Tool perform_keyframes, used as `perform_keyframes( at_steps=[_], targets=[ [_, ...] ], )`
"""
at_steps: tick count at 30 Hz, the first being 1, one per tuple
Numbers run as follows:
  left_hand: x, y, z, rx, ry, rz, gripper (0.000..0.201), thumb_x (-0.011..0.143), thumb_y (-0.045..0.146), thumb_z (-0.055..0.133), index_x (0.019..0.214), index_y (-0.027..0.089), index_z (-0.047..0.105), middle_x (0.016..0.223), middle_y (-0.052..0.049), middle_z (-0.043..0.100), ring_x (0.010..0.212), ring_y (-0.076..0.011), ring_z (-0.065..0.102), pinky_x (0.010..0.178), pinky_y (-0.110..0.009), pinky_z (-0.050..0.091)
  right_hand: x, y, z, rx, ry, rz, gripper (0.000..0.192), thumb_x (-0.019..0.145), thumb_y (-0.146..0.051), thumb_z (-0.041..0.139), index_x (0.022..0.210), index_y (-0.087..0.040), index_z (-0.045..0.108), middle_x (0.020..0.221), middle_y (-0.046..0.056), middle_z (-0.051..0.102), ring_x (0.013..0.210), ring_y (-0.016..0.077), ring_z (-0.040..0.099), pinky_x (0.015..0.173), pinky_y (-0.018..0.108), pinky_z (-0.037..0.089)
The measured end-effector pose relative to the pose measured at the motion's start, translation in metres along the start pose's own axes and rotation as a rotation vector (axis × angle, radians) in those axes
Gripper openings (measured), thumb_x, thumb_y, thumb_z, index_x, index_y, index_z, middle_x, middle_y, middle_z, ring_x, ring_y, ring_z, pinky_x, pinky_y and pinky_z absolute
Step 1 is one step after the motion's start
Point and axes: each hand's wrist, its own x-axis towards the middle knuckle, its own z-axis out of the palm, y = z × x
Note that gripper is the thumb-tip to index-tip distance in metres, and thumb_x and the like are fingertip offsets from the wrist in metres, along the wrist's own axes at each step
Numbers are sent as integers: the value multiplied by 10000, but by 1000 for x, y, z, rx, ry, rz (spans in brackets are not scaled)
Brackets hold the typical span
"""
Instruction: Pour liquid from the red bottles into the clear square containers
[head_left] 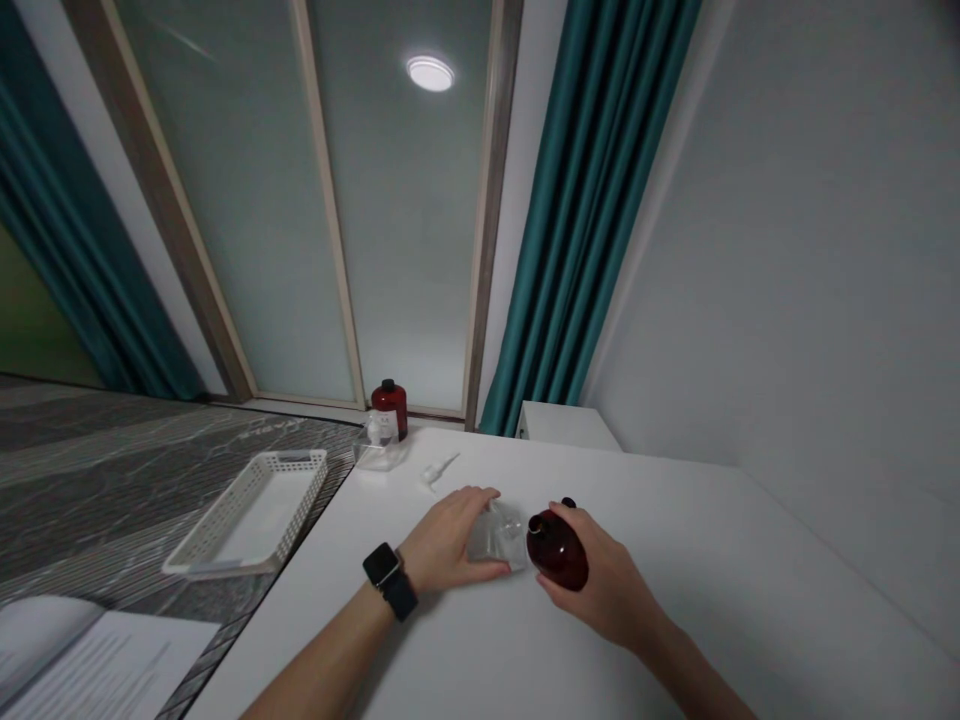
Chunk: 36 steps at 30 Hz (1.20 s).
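On the white table my left hand, with a black smartwatch on its wrist, grips a small clear bottle that rests on the tabletop. My right hand holds a dark red bottle tipped on its side, its open neck pointing left at the clear bottle. The two bottles almost touch. A small white pump part lies on the table just behind my left hand.
At the table's far left corner stand a red bottle with a black cap and a small clear pump bottle on a clear tray. A white plastic basket overhangs the table's left edge. Papers lie at bottom left. A white cabinet stands behind.
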Motion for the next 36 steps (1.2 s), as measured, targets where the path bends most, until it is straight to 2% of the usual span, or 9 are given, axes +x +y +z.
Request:
perform_keyframes(
  at_steps=[9, 17, 24, 30, 36],
  targets=[
    [-1, 7, 16, -160, -31, -30, 736, 738, 327, 786, 1342, 204, 384, 1218, -117, 597, 1105, -289, 618, 960, -422, 502, -7, 7, -16, -56, -144, -14, 733, 683, -211, 717, 1361, -228, 439, 1270, 137, 644, 1140, 307, 647, 967, 449, 541],
    [0, 8, 23, -168, -80, -39, 752, 712, 327, 809, 1331, 189, 405, 1239, -127, 603, 1119, -310, 618, 960, -440, 508, -7, 4, -24, -69, -185, -31, 688, 666, -198, 709, 1317, -231, 492, 1201, 113, 674, 1059, 280, 678, 914, 404, 558],
    [-2, 8, 32, -275, -75, -80, 756, 689, 307, 821, 1316, 212, 409, 1219, -101, 612, 1058, -273, 628, 942, -417, 506, -5, -1, -32, -88, -225, -15, 696, 657, -201, 707, 1320, -239, 500, 1180, 105, 677, 1018, 284, 685, 875, 406, 564],
    [-3, 10, 32, -336, -68, -104, 698, 671, 300, 827, 1241, 207, 435, 1151, -81, 630, 1031, -266, 625, 920, -411, 500, -4, -2, -36, -115, -256, -24, 691, 668, -212, 698, 1325, -272, 492, 1155, 87, 678, 990, 279, 683, 861, 411, 555],
    [-3, 13, 30, -355, -69, -112, 644, 651, 284, 837, 1150, 210, 437, 1105, -73, 631, 1007, -254, 621, 909, -399, 494, -3, -3, -38, -131, -304, -1, 703, 661, -195, 696, 1330, -251, 486, 1164, 102, 671, 1006, 294, 678, 872, 429, 551]
  ],
)
